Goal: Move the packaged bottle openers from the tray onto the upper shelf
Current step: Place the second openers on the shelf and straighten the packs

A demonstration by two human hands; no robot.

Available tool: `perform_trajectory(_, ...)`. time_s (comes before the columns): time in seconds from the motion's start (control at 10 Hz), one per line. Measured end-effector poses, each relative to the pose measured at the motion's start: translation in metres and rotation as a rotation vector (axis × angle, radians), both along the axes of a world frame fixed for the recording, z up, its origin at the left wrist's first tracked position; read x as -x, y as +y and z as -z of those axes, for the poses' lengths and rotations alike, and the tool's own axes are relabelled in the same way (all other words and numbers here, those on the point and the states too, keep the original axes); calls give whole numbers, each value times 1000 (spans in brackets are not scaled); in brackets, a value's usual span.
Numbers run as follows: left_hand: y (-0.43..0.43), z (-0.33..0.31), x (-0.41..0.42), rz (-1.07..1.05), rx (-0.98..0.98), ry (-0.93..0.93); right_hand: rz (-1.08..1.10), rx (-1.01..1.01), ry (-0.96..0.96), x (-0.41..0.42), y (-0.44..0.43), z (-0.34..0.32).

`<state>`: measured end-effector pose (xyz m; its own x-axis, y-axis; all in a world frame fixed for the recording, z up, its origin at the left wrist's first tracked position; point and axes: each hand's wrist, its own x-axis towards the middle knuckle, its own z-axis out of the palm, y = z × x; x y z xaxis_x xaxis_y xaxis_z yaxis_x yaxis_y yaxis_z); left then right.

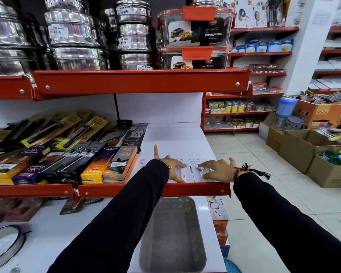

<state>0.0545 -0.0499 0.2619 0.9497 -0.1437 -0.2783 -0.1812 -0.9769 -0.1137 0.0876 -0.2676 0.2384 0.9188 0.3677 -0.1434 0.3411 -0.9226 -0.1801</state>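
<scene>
On the white shelf [177,138] with a red front rail, boxed lighters [120,164] and long dark packs lie in a row to the left, and flat graters [132,133] lean behind them. The patch of shelf to the right of these is bare white as far as the shelf's right end. The shelf above carries stacked steel tins [73,32] and clear containers [195,30] with red clips. Cardboard boxes [303,146] of goods stand on the tiled floor to the right.

Two packaged openers lie flat side by side at the front of the white shelf, just behind the rail. The left hand [172,166] rests on the left opener [182,172], fingers spread, the index finger pointing away over the shelf; the grip is open and flat, pressing rather than clasping. The right hand [215,169] lies on the right opener [202,171], fingers splayed and fingertips on the card, likewise open. Both arms are in black sleeves, which cross the rail from below; the left wrist has a chain, the right a red thread with a black tassel.

Below, on the lower white shelf, the grey tray [173,233] sits between the arms, partly covered by the left sleeve; what shows of its inside holds nothing.
</scene>
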Motion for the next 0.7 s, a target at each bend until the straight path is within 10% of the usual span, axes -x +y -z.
perform_trajectory(0.5,-8,-10,5,5,-86,38,-16,-52,-52,7,-2,3)
perform_trajectory(0.7,3,-13,25,12,79,-125,-45,-168,-343,32,-5,-12)
